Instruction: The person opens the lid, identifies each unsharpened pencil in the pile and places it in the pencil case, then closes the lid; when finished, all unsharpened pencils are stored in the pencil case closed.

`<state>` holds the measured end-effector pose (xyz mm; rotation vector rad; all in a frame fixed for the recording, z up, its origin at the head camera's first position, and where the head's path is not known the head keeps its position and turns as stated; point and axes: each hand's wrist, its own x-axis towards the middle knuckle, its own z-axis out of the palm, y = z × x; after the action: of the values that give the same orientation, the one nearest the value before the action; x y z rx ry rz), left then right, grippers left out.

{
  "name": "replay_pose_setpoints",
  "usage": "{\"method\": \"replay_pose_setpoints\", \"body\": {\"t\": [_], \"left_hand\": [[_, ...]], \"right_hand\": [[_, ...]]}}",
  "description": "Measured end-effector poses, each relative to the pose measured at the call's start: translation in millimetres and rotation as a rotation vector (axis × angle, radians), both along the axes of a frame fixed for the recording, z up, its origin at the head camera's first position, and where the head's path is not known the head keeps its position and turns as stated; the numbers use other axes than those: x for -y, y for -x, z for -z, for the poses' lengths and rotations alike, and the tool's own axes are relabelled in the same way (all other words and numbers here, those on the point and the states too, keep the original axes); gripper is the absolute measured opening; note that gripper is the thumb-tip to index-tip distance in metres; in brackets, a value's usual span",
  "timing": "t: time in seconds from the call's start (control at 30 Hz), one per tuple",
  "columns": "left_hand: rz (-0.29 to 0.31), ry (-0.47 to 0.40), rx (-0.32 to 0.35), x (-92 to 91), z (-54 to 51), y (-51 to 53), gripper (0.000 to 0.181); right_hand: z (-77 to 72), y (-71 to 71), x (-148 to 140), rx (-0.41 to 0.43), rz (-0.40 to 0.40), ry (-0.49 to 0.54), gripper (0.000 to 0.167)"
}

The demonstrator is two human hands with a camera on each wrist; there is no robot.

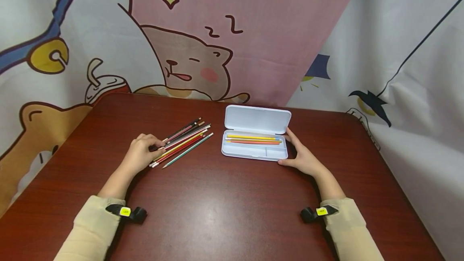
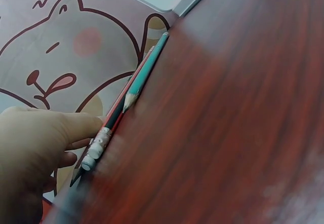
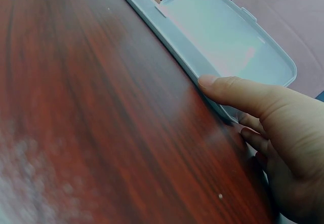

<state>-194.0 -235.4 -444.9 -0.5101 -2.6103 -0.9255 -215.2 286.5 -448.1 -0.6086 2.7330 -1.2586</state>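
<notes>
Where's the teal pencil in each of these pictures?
Head: the teal pencil lies just below and left of center, along the near right edge of the pencil pile.
Left wrist: the teal pencil slants above and left of center.
Right wrist: not in it.
Shared landmark: the open pale case, in all three.

Worktop (image 1: 217, 212): glossy, smooth, wood-grained. My case (image 1: 257, 119): smooth plastic, soft sheen. My pencils (image 1: 183, 142): painted wood, slightly shiny. My sleeves (image 1: 92, 228): matt cloth. Backdrop (image 1: 282, 23): matt, creased printed cloth.
</notes>
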Motion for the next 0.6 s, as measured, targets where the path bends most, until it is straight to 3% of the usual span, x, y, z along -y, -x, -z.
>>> {"method": "replay_pose_setpoints", "body": {"t": [0.6], "left_hand": [[-0.038,0.014,-0.044,-2.7,-0.3,-1.8,0.006]], "right_hand": [[-1.3,-1.5,1.4,0.000,0.000,0.010,0.114]]}}
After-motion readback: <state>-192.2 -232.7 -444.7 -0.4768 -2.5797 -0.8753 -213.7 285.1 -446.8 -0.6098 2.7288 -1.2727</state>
